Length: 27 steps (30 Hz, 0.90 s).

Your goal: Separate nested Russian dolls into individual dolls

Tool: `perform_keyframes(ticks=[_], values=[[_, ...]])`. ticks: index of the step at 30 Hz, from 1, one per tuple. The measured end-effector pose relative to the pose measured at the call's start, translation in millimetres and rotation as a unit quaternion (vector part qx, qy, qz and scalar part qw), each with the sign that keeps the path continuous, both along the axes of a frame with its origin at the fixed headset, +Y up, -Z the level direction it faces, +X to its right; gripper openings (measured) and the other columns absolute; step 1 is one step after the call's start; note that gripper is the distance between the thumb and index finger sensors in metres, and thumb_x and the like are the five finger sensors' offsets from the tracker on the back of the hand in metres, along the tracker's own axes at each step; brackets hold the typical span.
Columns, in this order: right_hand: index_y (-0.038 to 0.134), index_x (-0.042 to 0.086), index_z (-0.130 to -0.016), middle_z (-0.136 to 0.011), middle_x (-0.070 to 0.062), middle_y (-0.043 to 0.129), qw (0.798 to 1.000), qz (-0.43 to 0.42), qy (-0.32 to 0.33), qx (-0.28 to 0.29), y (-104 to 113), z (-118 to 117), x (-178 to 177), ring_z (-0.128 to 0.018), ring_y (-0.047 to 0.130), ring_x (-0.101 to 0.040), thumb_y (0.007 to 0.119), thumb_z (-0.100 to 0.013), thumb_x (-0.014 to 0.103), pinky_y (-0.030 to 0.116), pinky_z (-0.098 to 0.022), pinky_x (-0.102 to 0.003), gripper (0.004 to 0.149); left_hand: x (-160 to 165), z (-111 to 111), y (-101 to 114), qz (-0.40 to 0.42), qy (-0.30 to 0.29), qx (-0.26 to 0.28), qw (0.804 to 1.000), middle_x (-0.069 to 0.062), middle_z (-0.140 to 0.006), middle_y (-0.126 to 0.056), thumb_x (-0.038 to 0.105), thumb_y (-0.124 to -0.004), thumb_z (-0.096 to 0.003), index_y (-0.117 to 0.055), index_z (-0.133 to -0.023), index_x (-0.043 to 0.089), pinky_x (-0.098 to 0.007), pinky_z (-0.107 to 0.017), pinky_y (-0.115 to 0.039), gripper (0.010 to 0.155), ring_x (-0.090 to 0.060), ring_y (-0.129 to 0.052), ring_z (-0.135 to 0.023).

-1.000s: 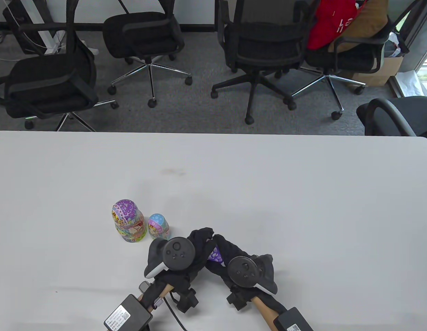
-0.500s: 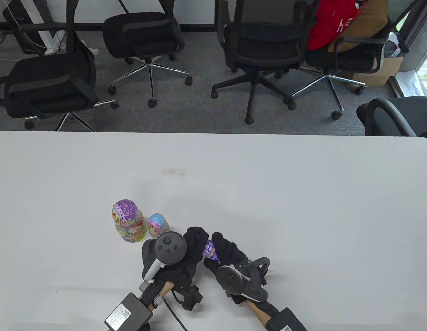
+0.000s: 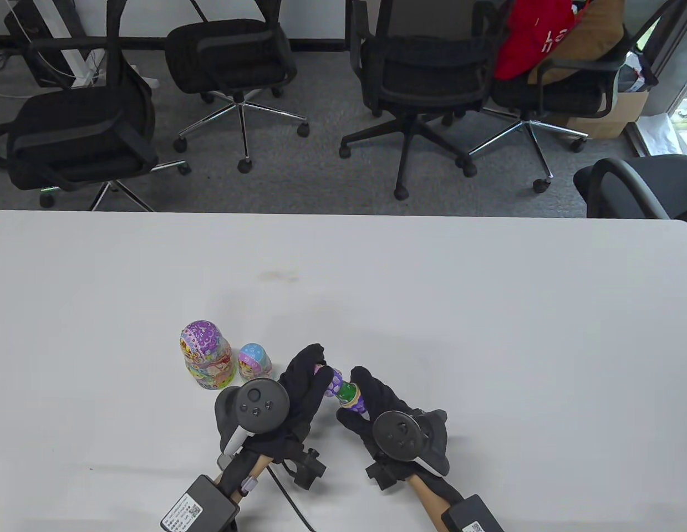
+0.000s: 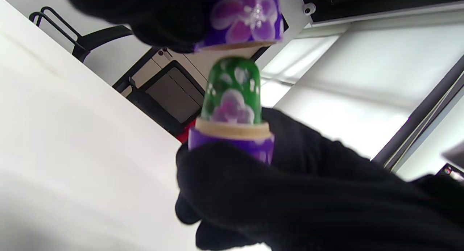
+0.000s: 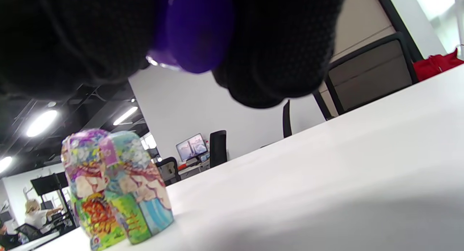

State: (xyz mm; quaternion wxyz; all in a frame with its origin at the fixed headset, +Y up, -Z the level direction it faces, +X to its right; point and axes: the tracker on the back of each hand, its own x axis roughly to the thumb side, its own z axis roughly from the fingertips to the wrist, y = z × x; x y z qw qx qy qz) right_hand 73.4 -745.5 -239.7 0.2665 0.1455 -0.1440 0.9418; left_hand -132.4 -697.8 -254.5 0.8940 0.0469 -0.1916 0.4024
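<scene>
**Student:** How far along is the separation?

**Instructor:** Two dolls stand upright and closed on the white table (image 3: pixel 487 310): a large round-topped doll with a purple floral head and multicoloured painted body (image 3: pixel 206 356), and just beside it, on its right in the table view, a small pale-blue and pink doll (image 3: pixel 254 363). Judged from this, those two are finished. A third, purple doll is open in the hands, and a green painted inner doll with pink flowers (image 4: pixel 232 93) stands in its lower half. Whether the green doll holds a further one cannot be told.

**Student:** What remains?

**Instructor:** By my reading, lifting the green doll out, rejoining the purple halves, and setting both down.

**Student:** And the hands?

**Instructor:** Both are held close together near the table's front edge, right of the standing dolls. The left hand (image 3: pixel 299 388) grips the purple flowered upper half-shell (image 4: pixel 246 19), which sits just clear of the green doll's head. The right hand (image 3: pixel 371 407) clenches around the purple lower half-shell with a bare wooden rim (image 4: pixel 232 140); the right wrist view shows its purple base between the gloved fingers (image 5: pixel 275 44).
</scene>
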Motion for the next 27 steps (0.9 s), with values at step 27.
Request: perform_keyframes(ticks=[27], values=[[0.056, 0.006, -0.103, -0.093, -0.014, 0.080, 0.999, -0.030, -0.006, -0.040, -6, -4, 10, -0.069, 0.091, -0.031, 0.083, -0.041, 0.045, 0.085, -0.051, -0.037, 0.079, 13, -22, -72, -0.391, 0.011, -0.117, 0.913, -0.020, -0.107, -0.076, 0.037, -0.065, -0.0604, -0.060, -0.112, 0.009, -0.034, -0.040, -0.088, 0.059, -0.032, -0.090, -0.069]])
